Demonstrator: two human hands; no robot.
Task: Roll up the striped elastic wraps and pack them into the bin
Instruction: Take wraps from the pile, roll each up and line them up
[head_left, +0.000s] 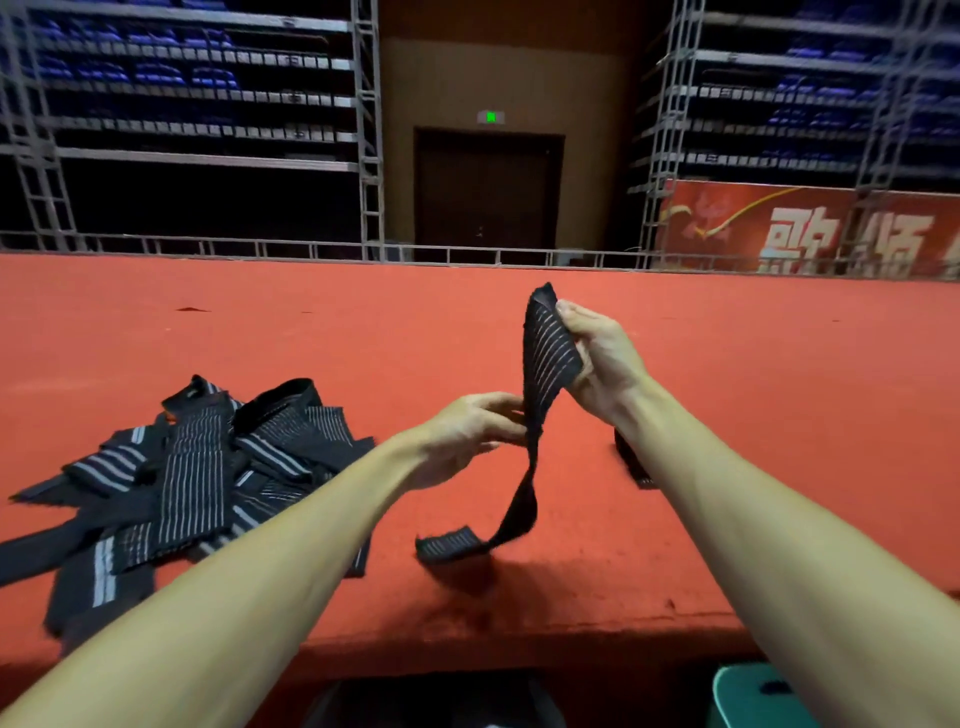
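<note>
A black elastic wrap with thin white stripes (548, 358) hangs in the air above the red carpeted platform (779, 415). My right hand (597, 358) grips its upper end, fingers curled round the fabric. My left hand (475, 431) pinches the same wrap lower down, where it narrows. Below that, the wrap twists and its free end lies on the carpet. A pile of several more striped wraps (197, 473) lies on the platform to the left. The teal bin (753, 696) shows only as a corner at the bottom right, below the platform edge.
Another dark wrap piece (631, 460) lies on the carpet behind my right forearm. A metal rail (311, 249) runs along the platform's far edge, with scaffolding, a dark door and a red banner behind. A dark object (441, 701) sits below the platform's near edge.
</note>
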